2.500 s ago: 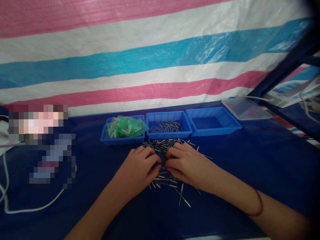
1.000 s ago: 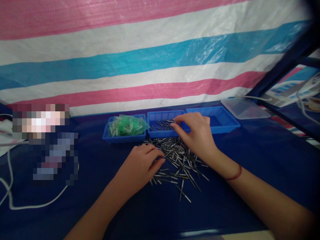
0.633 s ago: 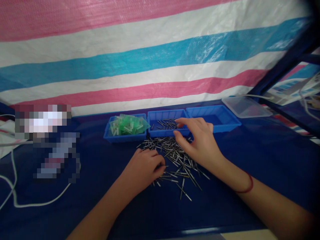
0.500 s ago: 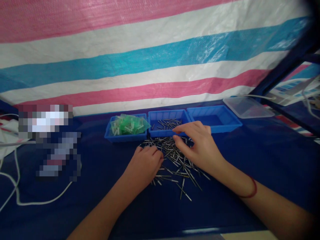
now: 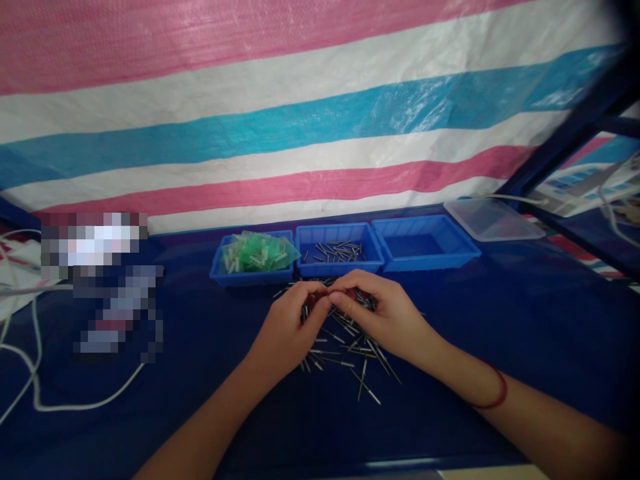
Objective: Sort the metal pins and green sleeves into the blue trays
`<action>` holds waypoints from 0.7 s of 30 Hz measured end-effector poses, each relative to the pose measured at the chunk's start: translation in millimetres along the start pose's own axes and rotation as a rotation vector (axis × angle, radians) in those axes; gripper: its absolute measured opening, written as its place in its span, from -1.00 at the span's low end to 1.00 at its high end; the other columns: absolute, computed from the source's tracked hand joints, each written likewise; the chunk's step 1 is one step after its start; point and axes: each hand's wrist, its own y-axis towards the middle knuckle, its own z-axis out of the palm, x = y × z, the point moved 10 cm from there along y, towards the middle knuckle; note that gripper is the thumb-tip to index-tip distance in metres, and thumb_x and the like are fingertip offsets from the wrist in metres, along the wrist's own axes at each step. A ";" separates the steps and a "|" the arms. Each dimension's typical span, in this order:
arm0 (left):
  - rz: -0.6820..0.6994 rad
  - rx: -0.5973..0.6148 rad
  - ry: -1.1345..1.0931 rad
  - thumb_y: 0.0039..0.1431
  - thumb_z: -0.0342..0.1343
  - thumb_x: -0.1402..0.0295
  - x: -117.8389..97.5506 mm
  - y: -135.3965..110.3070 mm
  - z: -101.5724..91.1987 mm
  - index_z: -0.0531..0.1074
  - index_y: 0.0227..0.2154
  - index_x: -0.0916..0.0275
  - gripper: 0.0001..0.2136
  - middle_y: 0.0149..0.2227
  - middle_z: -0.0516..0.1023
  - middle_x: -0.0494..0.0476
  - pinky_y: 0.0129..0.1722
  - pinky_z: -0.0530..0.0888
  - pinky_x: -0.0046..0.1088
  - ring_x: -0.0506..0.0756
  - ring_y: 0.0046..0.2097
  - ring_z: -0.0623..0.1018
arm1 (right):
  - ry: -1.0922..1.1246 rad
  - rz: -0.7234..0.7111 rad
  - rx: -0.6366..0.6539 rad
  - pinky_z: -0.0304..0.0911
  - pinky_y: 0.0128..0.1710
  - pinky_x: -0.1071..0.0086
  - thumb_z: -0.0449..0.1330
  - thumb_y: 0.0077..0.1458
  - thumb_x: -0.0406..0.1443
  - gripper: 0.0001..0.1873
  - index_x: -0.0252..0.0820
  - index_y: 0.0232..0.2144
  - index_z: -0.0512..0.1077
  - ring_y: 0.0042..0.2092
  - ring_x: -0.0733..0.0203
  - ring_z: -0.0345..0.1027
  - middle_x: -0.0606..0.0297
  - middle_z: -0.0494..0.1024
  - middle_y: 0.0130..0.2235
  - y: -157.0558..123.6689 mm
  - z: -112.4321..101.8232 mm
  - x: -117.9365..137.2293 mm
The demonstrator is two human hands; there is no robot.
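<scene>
A loose pile of thin metal pins lies on the dark blue table. My left hand and my right hand meet fingertip to fingertip over the far side of the pile. Both are curled in a pinch on pins; the left holds a small bunch of them. Just behind the hands stand three blue trays in a row. The middle blue tray holds several pins. The left blue tray holds a green bag of small parts. The right blue tray looks bare inside.
A clear plastic lid lies at the back right. A white cable loops over the table's left side beside a blurred-out patch. A striped pink, white and blue tarpaulin hangs behind the trays. A dark metal frame rises at right.
My right hand came back from the middle tray to the pile and now meets my left hand, which lifted slightly with pins pinched.
</scene>
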 end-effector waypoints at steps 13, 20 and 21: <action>0.091 0.004 0.024 0.26 0.04 0.30 -8.4 0.7 -0.8 0.43 -0.26 0.25 -0.86 -0.30 0.47 0.08 -0.27 0.38 -0.48 0.01 -0.30 0.44 | 0.064 -0.017 0.010 0.25 -0.35 0.37 0.17 0.11 -0.31 -0.92 -0.16 -0.35 0.48 -0.33 0.26 0.37 0.28 0.54 -0.33 -0.2 0.1 5.1; 0.076 -0.079 0.001 0.22 0.07 0.35 -7.1 0.0 -11.9 0.40 -0.31 0.24 -0.93 -0.24 0.42 0.08 -0.30 0.39 -0.49 -0.03 -0.34 0.41 | 0.085 0.018 -0.016 0.22 -0.42 0.37 0.18 0.10 -0.27 -0.88 -0.14 -0.32 0.51 -0.41 0.28 0.29 0.28 0.51 -0.38 2.5 -5.4 1.6; 0.077 -0.096 0.000 0.22 0.07 0.37 -7.4 -0.3 -14.2 0.39 -0.32 0.23 -0.94 -0.23 0.41 0.08 -0.29 0.39 -0.50 -0.03 -0.35 0.41 | 0.083 0.019 -0.018 0.21 -0.42 0.37 0.18 0.10 -0.28 -0.88 -0.15 -0.32 0.51 -0.41 0.29 0.28 0.29 0.49 -0.40 2.8 -5.6 1.0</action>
